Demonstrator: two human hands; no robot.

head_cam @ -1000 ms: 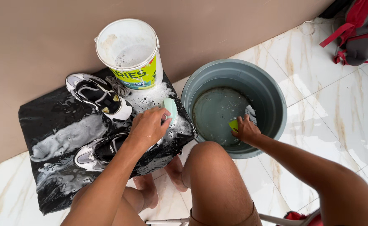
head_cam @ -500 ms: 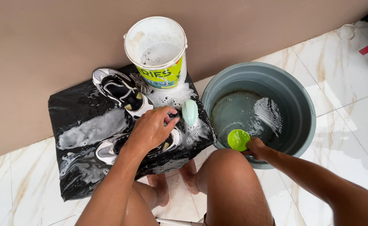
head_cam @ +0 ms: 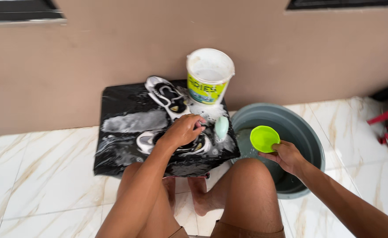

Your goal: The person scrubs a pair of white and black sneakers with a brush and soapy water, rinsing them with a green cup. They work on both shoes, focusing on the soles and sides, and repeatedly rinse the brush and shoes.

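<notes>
Shoe [head_cam: 176, 145] lay pinned under the clenched left hand [head_cam: 183, 131]; right hand [head_cam: 286, 155], at three o'clock, gripped a scoop [head_cam: 264, 138] over the basin [head_cam: 308, 136].

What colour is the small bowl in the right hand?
Bright lime green bowl, held by the right hand; head view.

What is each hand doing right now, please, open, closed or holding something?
Left hand: closed on the mint-green brush, over the near shoe.
Right hand: closed on the green scoop, above the grey basin.
</notes>
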